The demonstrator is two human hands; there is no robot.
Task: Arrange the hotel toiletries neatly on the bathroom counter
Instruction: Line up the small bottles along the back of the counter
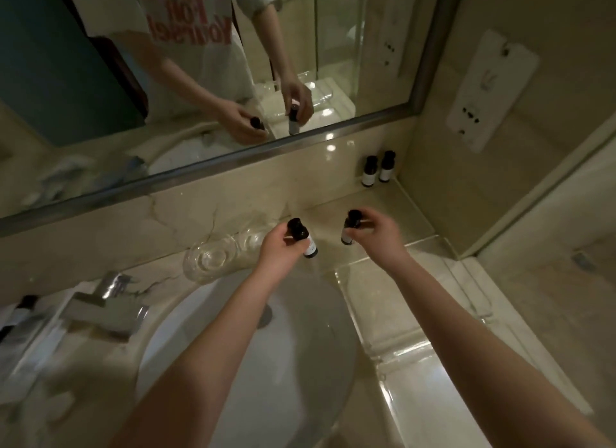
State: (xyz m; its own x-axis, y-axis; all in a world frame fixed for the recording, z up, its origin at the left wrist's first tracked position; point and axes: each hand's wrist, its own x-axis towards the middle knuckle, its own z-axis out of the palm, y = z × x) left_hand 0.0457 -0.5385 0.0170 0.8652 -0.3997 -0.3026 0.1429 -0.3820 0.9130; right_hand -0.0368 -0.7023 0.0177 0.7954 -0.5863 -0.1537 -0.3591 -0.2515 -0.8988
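My left hand grips a small dark toiletry bottle with a white label, held tilted above the counter behind the sink. My right hand holds a second dark bottle by its cap and neck, just above the marble counter. Two more matching bottles stand upright side by side in the far right corner of the counter, against the wall.
A white sink basin lies below my arms with a chrome faucet to its left. A clear glass dish sits behind the basin. Dark toiletry items lie at the far left. A mirror spans the back wall.
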